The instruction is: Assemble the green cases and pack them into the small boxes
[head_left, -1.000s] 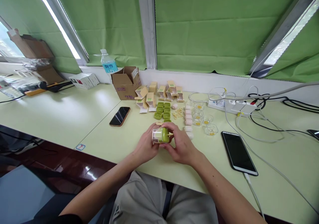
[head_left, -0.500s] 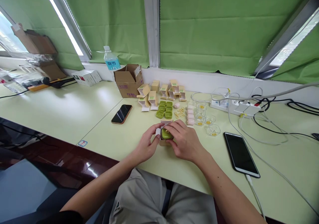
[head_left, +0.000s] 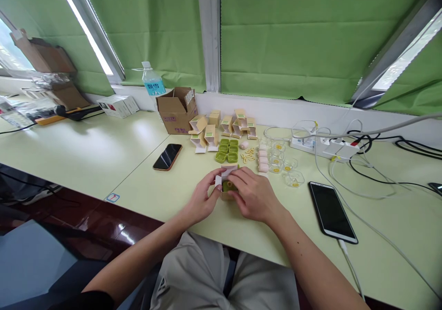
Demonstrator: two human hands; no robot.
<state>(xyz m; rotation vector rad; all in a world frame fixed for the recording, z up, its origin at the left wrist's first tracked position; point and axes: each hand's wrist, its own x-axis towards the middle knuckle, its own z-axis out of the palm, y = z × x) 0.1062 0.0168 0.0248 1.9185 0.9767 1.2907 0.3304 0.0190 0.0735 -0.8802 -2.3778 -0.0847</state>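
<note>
- Both hands meet over a small carton [head_left: 226, 195] standing on the table [head_left: 145, 186] right at the near edge.
- Left hand [head_left: 202, 198] pinches the carton's white flap [head_left: 218, 180] on its side, fingers closed on it.
- Right hand [head_left: 253, 195] is curled over the top from the other side, fingertips pressing on a green tub [head_left: 228, 186] that sits down in the open carton. Looks like a grip, but the fingers hide most of it, so I can't swear to how tight.
- Just beyond the hands: a cluster of more green tubs [head_left: 228, 149], with a bunch of open little cartons [head_left: 221, 127] behind them.
- Beyond the right hand's fingers there's a row of pink rolls [head_left: 263, 160] and some tiny yellow rings [head_left: 249, 155], then clear cups [head_left: 285, 165] a bit further out.
- Off to the right hand's outer side lies a phone [head_left: 332, 211] on a cable, screen dark.
- Beyond the left hand sits another phone [head_left: 167, 156], and past that a brown box [head_left: 176, 110] with a water bottle [head_left: 153, 83] behind.
- Power strip [head_left: 322, 146] and tangled cables far right.
</note>
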